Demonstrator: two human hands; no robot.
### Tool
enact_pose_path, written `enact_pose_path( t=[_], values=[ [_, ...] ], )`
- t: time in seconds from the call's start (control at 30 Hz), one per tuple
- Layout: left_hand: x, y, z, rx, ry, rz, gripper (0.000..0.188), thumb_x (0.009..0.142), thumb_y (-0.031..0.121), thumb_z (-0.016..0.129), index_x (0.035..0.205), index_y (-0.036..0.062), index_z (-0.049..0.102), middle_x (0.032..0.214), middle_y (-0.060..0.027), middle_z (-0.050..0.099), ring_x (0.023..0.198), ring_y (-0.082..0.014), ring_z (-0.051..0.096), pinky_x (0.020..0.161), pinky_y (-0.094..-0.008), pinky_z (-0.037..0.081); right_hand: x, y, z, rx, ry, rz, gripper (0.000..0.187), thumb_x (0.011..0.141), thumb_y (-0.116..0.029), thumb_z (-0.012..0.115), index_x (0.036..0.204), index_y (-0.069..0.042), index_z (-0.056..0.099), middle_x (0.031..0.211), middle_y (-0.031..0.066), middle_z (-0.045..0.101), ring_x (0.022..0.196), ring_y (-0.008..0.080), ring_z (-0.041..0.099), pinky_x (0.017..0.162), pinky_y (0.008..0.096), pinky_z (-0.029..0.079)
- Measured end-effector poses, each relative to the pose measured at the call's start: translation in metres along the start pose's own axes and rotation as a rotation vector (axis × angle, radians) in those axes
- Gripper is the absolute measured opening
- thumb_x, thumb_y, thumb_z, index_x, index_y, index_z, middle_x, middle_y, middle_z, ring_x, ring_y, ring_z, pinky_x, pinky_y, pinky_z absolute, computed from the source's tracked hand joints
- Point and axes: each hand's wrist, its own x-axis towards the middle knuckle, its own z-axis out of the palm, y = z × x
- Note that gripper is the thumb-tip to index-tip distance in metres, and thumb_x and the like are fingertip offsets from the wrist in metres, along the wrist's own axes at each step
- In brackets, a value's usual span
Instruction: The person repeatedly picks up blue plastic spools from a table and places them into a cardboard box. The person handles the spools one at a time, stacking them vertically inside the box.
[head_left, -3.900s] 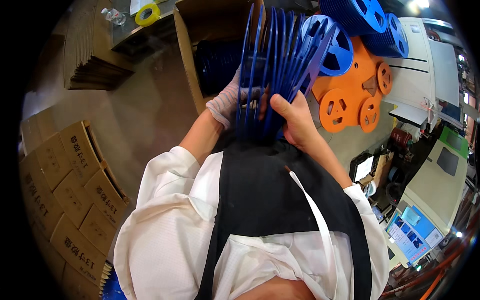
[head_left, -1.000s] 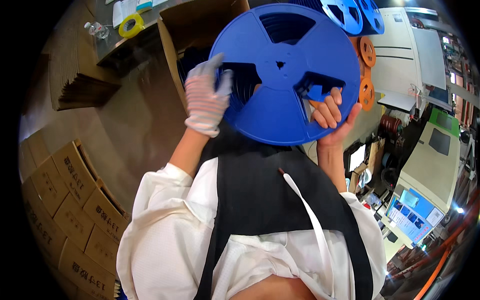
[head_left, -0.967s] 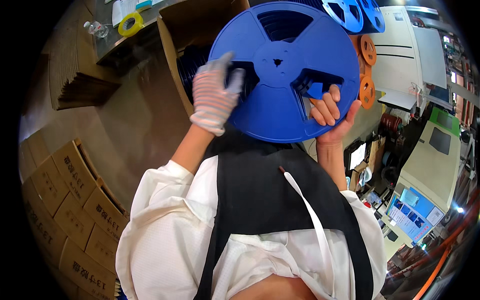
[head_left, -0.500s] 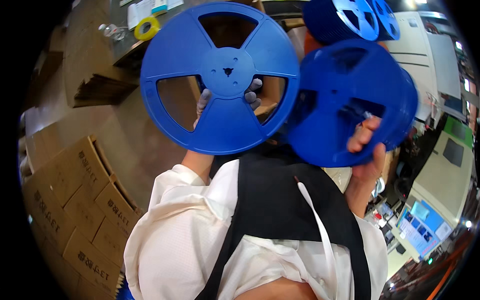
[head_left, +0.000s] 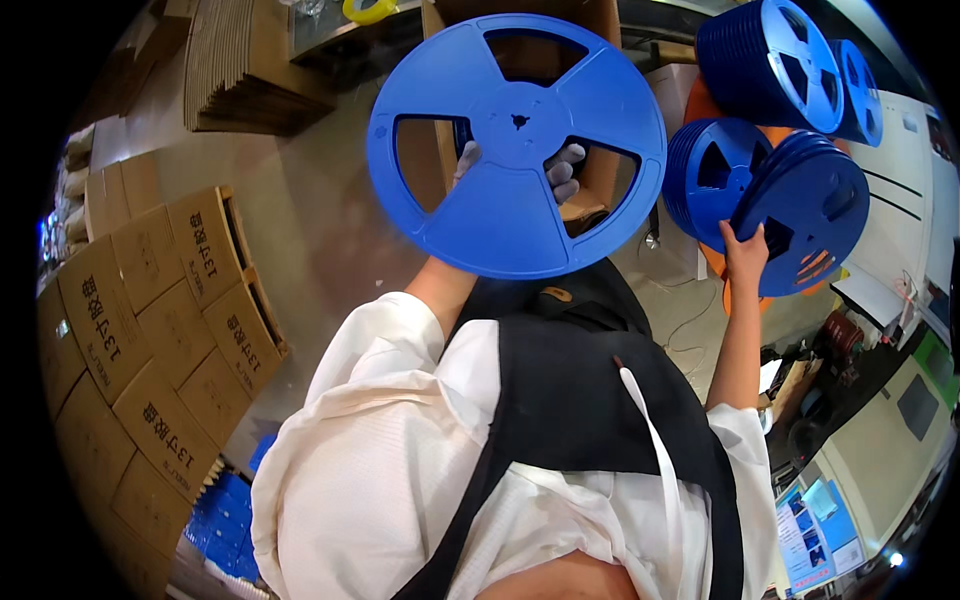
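A large blue plastic reel (head_left: 490, 215) with three cut-out windows is held up in front of me by my left hand (head_left: 563, 176), which wears grey fingertip covers. The fingers show through two windows; the palm is hidden behind the disc. To the right, my bare right hand (head_left: 745, 254) grips the near edge of a tilted stack of several darker blue reels (head_left: 815, 215). Its fingers reach into a window of that stack. Another stack of blue reels (head_left: 712, 180) leans just left of it, above an orange support (head_left: 740, 285).
More blue reel stacks (head_left: 770, 60) stand at the far right. Behind the held reel is an open cardboard box (head_left: 600, 110). Flat cardboard (head_left: 245, 70) is piled at the far left. Taped cartons (head_left: 150, 310) sit on a pallet to the left. A machine (head_left: 885, 430) is at right.
My right hand has moved away from my body with its reels, to the stack by the orange support. The single reel in my left hand stays raised, shifted right in view.
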Motion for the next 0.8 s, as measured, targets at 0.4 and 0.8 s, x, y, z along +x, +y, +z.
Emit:
enact_pose_path(
  t=[0.4, 0.8],
  values=[
    [0.007, -0.003, -0.022, 0.111, 0.179, 0.087, 0.082, 0.083, 0.044, 0.066, 0.143, 0.0018, 0.031, 0.137, -0.0235, 0.041, 0.111, -0.0301, 0.058, 0.091, -0.0480, 0.051, -0.002, 0.062, 0.095, -0.445, -0.157, -0.217, 0.052, 0.075, -0.017, 0.075, 0.121, -0.006, 0.053, 0.114, 0.0139, 0.061, 0.105, 0.0340, 0.057, 0.083, 0.0426, 0.048],
    [0.005, -0.014, -0.031, 0.186, 0.246, 0.174, 0.076, 0.086, 0.043, 0.064, 0.142, 0.0031, 0.033, 0.135, -0.0211, 0.044, 0.113, -0.0278, 0.056, 0.093, -0.0429, 0.049, 0.001, 0.075, 0.101, -0.394, -0.109, -0.213, 0.050, 0.070, -0.018, 0.077, 0.114, -0.008, 0.054, 0.101, 0.0139, 0.062, 0.097, 0.0348, 0.059, 0.077, 0.0452, 0.048]
  ],
)
